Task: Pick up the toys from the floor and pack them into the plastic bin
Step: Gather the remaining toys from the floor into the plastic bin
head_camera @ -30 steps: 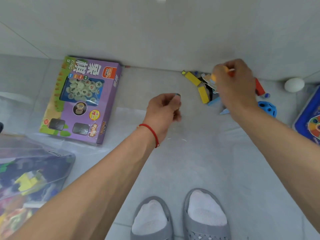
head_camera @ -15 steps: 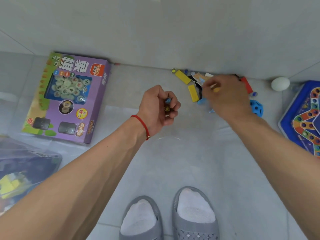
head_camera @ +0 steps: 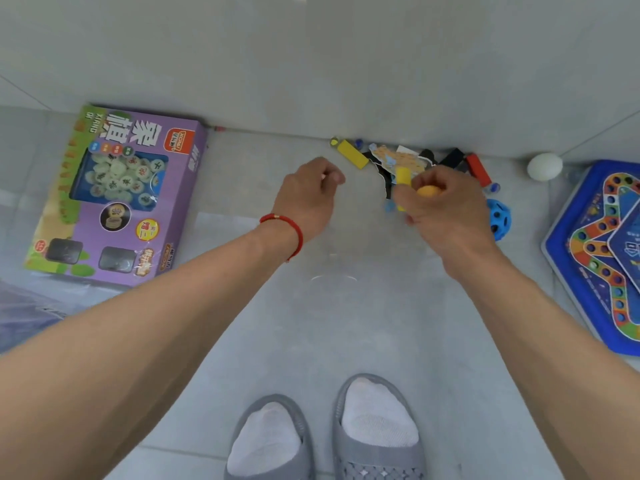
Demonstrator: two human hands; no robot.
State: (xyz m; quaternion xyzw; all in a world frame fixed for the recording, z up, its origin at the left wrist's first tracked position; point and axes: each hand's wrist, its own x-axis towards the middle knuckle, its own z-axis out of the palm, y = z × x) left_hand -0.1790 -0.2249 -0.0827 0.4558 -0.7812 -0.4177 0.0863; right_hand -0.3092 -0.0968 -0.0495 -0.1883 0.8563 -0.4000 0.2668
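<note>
A heap of small toys lies against the wall: a yellow block [head_camera: 351,154], a printed card piece [head_camera: 393,156], a black block [head_camera: 452,157] and a red block [head_camera: 478,170]. My right hand [head_camera: 450,213] hovers over the heap and pinches a small orange ball [head_camera: 428,191]; a second yellow block [head_camera: 402,175] sticks out just past its fingertips. My left hand [head_camera: 308,199], with a red wrist cord, is curled shut to the left of the heap; its contents are hidden. The plastic bin [head_camera: 24,306] shows at the left edge.
A purple chess set box [head_camera: 114,195] lies flat at the left. A white egg [head_camera: 544,167], a blue holed ball [head_camera: 499,220] and a blue board game [head_camera: 602,258] sit at the right. My grey slippers [head_camera: 325,434] stand below. The wall runs along the top.
My right hand has drawn back from the heap with the orange ball between its fingers. My left hand has turned over, hiding the small pieces it showed before.
</note>
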